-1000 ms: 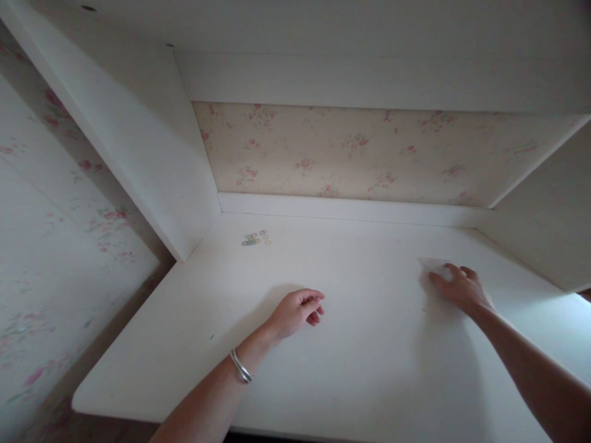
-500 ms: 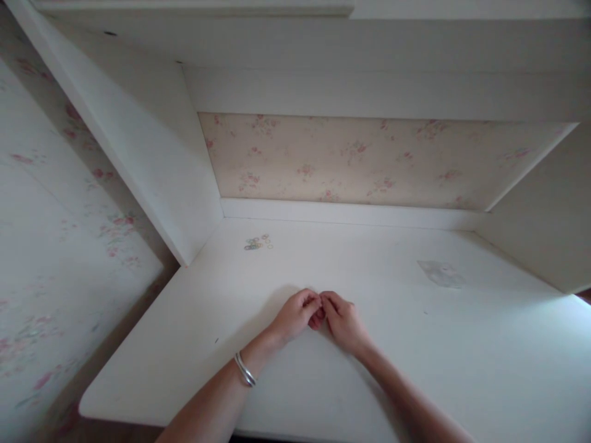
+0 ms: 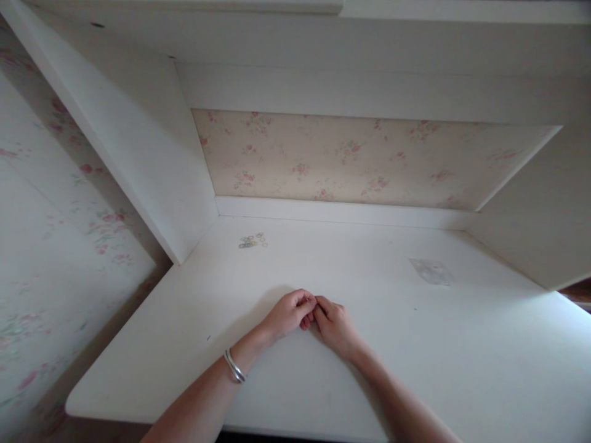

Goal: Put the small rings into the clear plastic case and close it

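Note:
Over the middle of the white desk (image 3: 286, 381), my left hand (image 3: 290, 312) and my right hand (image 3: 336, 325) meet at the fingertips. Both are closed in a pinch, thumbs against forefingers. Whatever sits between the fingers is too small or hidden to make out. Two silver bangles (image 3: 234, 367) circle my left wrist. Beyond my left hand lies a small group of thin rings (image 3: 252, 242), some pale and some yellowish, several of them overlapping. A clear plastic bag (image 3: 431, 272) lies flat to the right, apart from my right hand.
A white side panel (image 3: 138, 141) rises at the left of the desk, and another panel (image 3: 521, 227) at the right. An overhead shelf (image 3: 323, 46) spans the top. Floral wallpaper (image 3: 341, 157) covers the back. A tiny dark speck (image 3: 208, 338) lies left of my arm.
The whole view has shifted slightly, so everything appears a little further left. My hands stay together at the fingertips, with the right fingers slightly re-angled.

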A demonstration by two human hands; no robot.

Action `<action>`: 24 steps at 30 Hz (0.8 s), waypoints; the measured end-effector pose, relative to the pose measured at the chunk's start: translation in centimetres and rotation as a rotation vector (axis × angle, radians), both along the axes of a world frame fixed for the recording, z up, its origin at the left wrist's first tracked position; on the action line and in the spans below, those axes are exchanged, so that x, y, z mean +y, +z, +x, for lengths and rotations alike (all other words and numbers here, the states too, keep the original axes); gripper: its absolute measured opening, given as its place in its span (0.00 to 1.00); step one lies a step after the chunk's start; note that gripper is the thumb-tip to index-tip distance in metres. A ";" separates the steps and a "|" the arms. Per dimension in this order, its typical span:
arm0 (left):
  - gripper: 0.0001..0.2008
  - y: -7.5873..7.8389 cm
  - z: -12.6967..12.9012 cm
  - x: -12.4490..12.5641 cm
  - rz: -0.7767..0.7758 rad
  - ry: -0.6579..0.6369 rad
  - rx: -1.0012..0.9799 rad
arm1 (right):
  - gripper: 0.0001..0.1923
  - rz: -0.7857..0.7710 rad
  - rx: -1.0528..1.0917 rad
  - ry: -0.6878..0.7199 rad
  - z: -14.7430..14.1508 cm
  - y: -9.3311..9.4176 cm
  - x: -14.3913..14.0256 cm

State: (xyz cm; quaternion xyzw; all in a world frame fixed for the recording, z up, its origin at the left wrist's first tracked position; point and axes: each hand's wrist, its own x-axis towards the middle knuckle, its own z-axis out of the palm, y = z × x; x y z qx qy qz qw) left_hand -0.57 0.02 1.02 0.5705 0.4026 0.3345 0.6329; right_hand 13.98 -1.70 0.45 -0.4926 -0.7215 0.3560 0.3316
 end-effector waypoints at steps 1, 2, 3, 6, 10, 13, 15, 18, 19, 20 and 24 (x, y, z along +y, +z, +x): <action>0.16 0.0 0.0 0.0 -0.003 -0.001 0.001 | 0.15 -0.003 0.005 0.005 -0.1 0.0 0.0; 0.16 0.0 0.0 0.0 -0.006 0.001 0.003 | 0.15 -0.004 0.010 0.007 -0.1 0.0 0.1; 0.16 0.0 0.0 0.0 -0.010 0.002 0.008 | 0.15 -0.005 0.013 0.007 -0.1 -0.1 0.1; 0.16 -0.1 0.0 0.0 -0.010 0.010 0.020 | 0.15 -0.003 0.010 0.002 0.0 -0.2 0.1; 0.16 0.0 0.0 -0.1 -0.006 0.011 0.015 | 0.15 0.000 0.001 0.004 0.1 -0.3 0.0; 0.17 0.2 0.0 -0.1 -0.007 0.013 0.013 | 0.15 0.000 0.002 0.002 0.0 -0.2 0.0; 0.17 0.3 0.0 -0.2 -0.004 0.012 0.012 | 0.15 0.000 -0.001 0.001 0.0 -0.1 0.0; 0.17 0.5 -0.1 -0.2 0.001 -0.008 0.026 | 0.15 -0.005 0.005 0.006 0.0 0.0 0.1; 0.16 0.5 -0.3 -0.1 0.019 -0.007 0.050 | 0.15 -0.006 0.009 0.007 0.1 0.0 0.1; 0.16 0.5 -0.5 0.0 0.048 0.006 0.086 | 0.15 -0.007 0.012 0.003 0.2 -0.1 0.2; 0.15 0.0 -2.4 2.0 0.281 0.256 0.323 | 0.14 -0.046 0.031 -0.061 0.4 -0.6 0.4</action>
